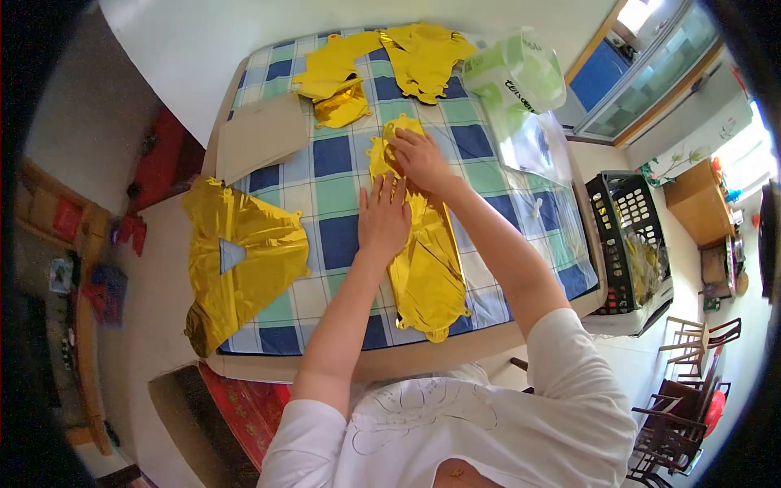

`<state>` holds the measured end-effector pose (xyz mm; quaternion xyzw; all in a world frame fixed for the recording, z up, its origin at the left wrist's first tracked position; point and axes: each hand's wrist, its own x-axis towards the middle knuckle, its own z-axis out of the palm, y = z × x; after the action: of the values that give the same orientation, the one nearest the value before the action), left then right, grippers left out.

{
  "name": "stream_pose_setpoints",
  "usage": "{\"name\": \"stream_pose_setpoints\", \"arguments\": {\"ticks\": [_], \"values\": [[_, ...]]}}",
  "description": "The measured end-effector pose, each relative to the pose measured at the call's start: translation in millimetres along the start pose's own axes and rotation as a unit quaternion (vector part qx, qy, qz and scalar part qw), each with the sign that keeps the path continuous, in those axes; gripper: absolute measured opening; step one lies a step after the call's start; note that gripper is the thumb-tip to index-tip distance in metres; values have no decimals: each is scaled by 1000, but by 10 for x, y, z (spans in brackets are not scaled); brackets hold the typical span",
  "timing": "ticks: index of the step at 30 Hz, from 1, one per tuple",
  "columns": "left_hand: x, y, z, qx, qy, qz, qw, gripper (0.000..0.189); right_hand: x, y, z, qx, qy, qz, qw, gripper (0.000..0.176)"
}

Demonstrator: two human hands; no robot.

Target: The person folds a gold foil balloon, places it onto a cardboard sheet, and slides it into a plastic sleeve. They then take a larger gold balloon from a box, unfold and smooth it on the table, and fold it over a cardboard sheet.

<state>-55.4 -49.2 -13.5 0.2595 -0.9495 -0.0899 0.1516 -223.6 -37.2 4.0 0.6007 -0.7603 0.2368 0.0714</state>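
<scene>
A long gold foil balloon (427,268), flat and uninflated, lies lengthwise on a checked cover (335,237). My left hand (385,220) rests on its left edge with fingers extended. Farther up, my right hand (421,161) presses on the balloon's upper part, fingers stretched out and partly over the foil. Both hands hide some of its middle. To the left, a gold foil balloon with a small opening (264,236) hangs partly over the edge. Two more flat gold foil pieces lie at the back, one on the left (346,61) and one on the right (421,57).
A beige cardboard sheet (262,137) lies at the left. A green and white plastic bag (521,73) stands at the back right, above clear plastic packaging (533,150). Beyond the right edge is a black crate (630,236); chairs (679,415) stand farther off.
</scene>
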Motion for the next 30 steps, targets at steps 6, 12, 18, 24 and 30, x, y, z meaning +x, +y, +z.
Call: {"name": "stream_pose_setpoints", "arguments": {"ticks": [6, 12, 18, 24, 30], "values": [[10, 9, -32, 2, -6, 0, 1000, 47, -375, -185, -236, -26, 28, -27, 999, 33], [9, 0, -18, 3, 0, 2, 1000, 47, -795, -226, -186, -13, 19, -1, 1000, 35], [24, -42, -6, -71, 73, 13, 995, 44, -816, -225, -144, -1, 29, 21, 999, 34], [-258, -220, -85, -221, 246, -25, 944, 12, -815, -194, -101, -5, 43, 6, 999, 33], [-1217, 63, -597, -214, 132, -43, 967, 23, -802, -113, 1, -2, 57, -1, 998, 31]]}}
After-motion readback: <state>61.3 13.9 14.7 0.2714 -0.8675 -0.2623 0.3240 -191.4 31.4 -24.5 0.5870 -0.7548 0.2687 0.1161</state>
